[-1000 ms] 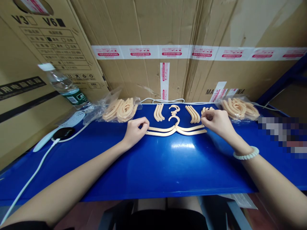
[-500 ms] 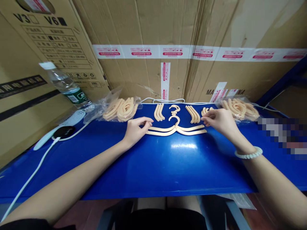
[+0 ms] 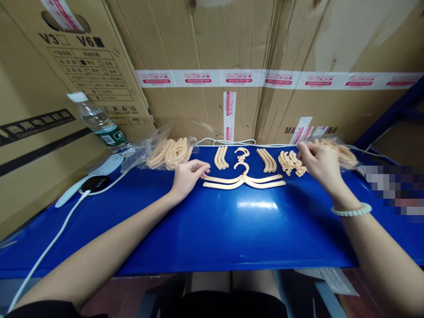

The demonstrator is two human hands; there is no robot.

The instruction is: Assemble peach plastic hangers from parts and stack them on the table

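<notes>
A peach plastic hanger lies flat on the blue shelf, its hook toward the boxes. My left hand rests at its left arm tip with fingers stretched out. My right hand reaches over a pile of small peach clips, fingers pinched together at the pile's right edge; what they hold is hidden. Curved peach pieces sit in a left group and a right group, and loose hooks lie between them.
Plastic bags of peach parts sit at the left and at the right. A water bottle, a white handheld fan, a black puck and a white cable lie left. Cardboard boxes wall the back.
My right hand has left the hanger's right arm tip and moved right and back to the clip pile. My left hand's fingers have loosened and stretched out. The camera tilted slightly.
</notes>
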